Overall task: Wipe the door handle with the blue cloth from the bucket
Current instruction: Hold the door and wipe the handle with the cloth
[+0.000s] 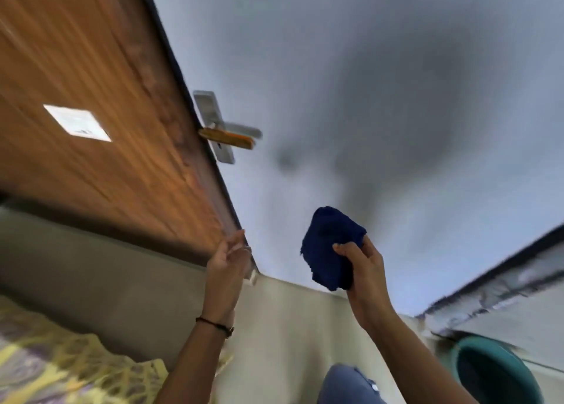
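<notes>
The view is tilted and blurred. A wooden door point(91, 98) stands open on the left, seen almost edge-on. Its handle point(232, 133), a silver plate with lever handles, sticks out from the door edge above both hands. My right hand point(363, 269) grips a bunched dark blue cloth point(331, 248), held up in the air below and to the right of the handle, apart from it. My left hand point(227, 264) has its fingers apart and rests against the lower door edge. A teal bucket point(500, 373) sits at the bottom right.
A white label point(77, 122) is stuck on the door face. A pale wall point(366, 67) with my shadow fills the middle. Patterned yellow fabric point(61, 364) lies at the bottom left. A dark-edged frame point(503, 275) runs along the right. My knee point(348, 385) shows at the bottom.
</notes>
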Demonstrator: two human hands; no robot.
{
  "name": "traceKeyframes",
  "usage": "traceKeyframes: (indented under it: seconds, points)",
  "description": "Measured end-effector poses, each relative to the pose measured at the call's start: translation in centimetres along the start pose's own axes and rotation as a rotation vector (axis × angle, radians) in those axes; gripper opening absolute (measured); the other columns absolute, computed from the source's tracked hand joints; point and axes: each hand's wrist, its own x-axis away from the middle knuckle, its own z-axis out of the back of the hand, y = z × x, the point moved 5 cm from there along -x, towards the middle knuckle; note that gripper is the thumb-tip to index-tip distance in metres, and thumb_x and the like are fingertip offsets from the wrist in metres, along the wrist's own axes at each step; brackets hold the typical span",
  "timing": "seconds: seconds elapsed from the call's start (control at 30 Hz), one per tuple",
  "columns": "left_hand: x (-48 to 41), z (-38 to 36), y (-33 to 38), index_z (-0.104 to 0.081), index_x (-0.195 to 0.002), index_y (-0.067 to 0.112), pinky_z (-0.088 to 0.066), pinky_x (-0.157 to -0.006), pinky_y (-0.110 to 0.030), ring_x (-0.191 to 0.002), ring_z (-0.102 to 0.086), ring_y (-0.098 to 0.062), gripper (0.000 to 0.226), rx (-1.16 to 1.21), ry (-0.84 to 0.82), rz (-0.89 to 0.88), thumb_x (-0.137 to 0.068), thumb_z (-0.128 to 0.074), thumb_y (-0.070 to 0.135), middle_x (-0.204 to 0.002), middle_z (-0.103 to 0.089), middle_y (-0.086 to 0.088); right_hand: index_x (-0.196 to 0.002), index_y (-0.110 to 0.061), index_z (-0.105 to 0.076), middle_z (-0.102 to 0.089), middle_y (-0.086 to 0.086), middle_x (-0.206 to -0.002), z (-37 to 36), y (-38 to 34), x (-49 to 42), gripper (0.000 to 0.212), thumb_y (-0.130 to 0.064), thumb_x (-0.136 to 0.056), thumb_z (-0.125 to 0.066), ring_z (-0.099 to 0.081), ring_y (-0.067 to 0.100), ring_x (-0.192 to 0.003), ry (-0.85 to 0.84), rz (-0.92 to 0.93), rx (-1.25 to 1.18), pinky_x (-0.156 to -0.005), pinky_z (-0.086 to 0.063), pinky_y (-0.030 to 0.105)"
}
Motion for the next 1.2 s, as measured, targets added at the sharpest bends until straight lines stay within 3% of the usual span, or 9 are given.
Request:
traceKeyframes:
  seconds: [0.1,0.23,0.33,0.5,0.63,0.73,0.83,1.0,1.2]
  points:
    - [-5.0,4.1,4.0,-0.056,-0.123,0.016,-0.048,-0.070,-0.015,-0.080,-0.057,-0.010,0.034,-0.111,0.145,-0.140,-0.091,-0.054,0.007,-0.106,-0.064,0.000,-0.111,-0.016,-0.060,-0.069,0.008,-0.099,-4.9,-1.7,-3.3,0.027,-0.006,-0.087,-0.055,-0.067,0.024,-0.083,0.039,0.105,0.013,-0.058,-0.056,0.036]
    - [-11.2,6.9,8.8,-0.050,-0.127,0.021,-0.049,-0.085,-0.037,-0.089,-0.057,-0.028,0.037,-0.220,0.283,-0.287,-0.091,-0.055,0.016,-0.112,-0.060,0.003,-0.093,-0.016,-0.056,-0.062,-0.005,-0.081,-10.6,-5.0,-7.8,0.011,-0.011,-0.084,-0.061,-0.060,0.017,-0.075,0.084,0.355,0.128,-0.064,-0.054,0.042]
    - [-15.3,8.0,11.2,-0.045,-0.128,0.028,-0.039,-0.102,-0.025,-0.115,-0.045,-0.002,0.042,-0.246,0.285,-0.385,-0.091,-0.056,0.012,-0.128,-0.044,0.012,-0.082,-0.026,-0.047,-0.054,-0.014,-0.066,-15.0,-7.2,-10.0,0.018,-0.012,-0.082,-0.059,-0.052,0.009,-0.054,0.112,0.580,0.221,-0.047,-0.046,0.027]
    - [-20.2,9.5,14.6,-0.038,-0.138,0.022,-0.025,-0.102,-0.001,-0.133,-0.035,-0.005,0.054,-0.438,0.307,-0.672,-0.089,-0.055,0.007,-0.143,-0.037,0.006,-0.097,-0.033,-0.049,-0.062,-0.013,-0.093,-23.3,-7.6,-13.7,0.030,-0.012,-0.077,-0.058,-0.056,0.005,-0.065,0.085,0.833,0.523,-0.054,-0.039,0.007]
    - [-23.6,9.9,16.0,-0.036,-0.140,0.016,-0.022,-0.114,-0.015,-0.143,-0.022,-0.013,0.058,-0.484,0.284,-0.838,-0.086,-0.055,0.007,-0.154,-0.019,-0.001,-0.108,-0.012,-0.057,-0.064,0.013,-0.123,-28.5,-3.4,-18.2,0.026,-0.020,-0.083,-0.060,-0.060,0.027,-0.112,-0.055,0.767,0.995,-0.096,-0.044,0.032]
    - [-25.9,10.0,16.8,-0.035,-0.138,0.009,-0.023,-0.116,-0.052,-0.145,-0.016,-0.024,0.055,-0.507,0.220,-1.012,-0.087,-0.054,0.009,-0.154,-0.018,-0.010,-0.133,-0.021,-0.046,-0.044,0.007,-0.149,-30.2,-0.1,-19.1,0.057,-0.058,-0.091,-0.035,-0.034,0.027,-0.141,-0.030,0.769,1.378,-0.120,-0.015,0.043]
    - [-27.5,9.9,17.1,-0.029,-0.137,0.006,-0.012,-0.114,-0.063,-0.145,-0.011,-0.025,0.053,-0.577,0.196,-1.232,-0.090,-0.052,0.013,-0.154,-0.013,-0.012,-0.146,-0.030,-0.031,-0.040,0.002,-0.151,-31.1,0.0,-19.2,0.065,-0.063,-0.092,-0.016,-0.031,0.026,-0.141,0.053,0.725,1.404,-0.120,-0.009,0.041]
    - [-29.7,9.9,18.0,-0.007,-0.150,0.022,0.004,-0.119,-0.045,-0.147,0.004,-0.016,0.070,-0.716,0.169,-1.495,-0.094,-0.049,0.026,-0.159,0.010,0.009,-0.130,-0.022,-0.053,-0.060,0.012,-0.126,-32.0,-0.2,-20.6,0.040,-0.031,-0.091,-0.050,-0.047,0.029,-0.113,0.335,0.811,1.619,-0.101,-0.035,0.042]
    - [-31.2,9.9,17.9,0.010,-0.149,0.017,0.014,-0.117,-0.037,-0.144,0.018,-0.011,0.074,-0.879,0.116,-1.558,-0.097,-0.036,0.044,-0.156,0.025,0.005,-0.128,-0.022,-0.054,-0.063,0.009,-0.113,-28.1,-1.6,-20.6,0.042,-0.030,-0.086,-0.053,-0.055,0.032,-0.099,0.392,0.637,1.529,-0.098,-0.030,0.038]
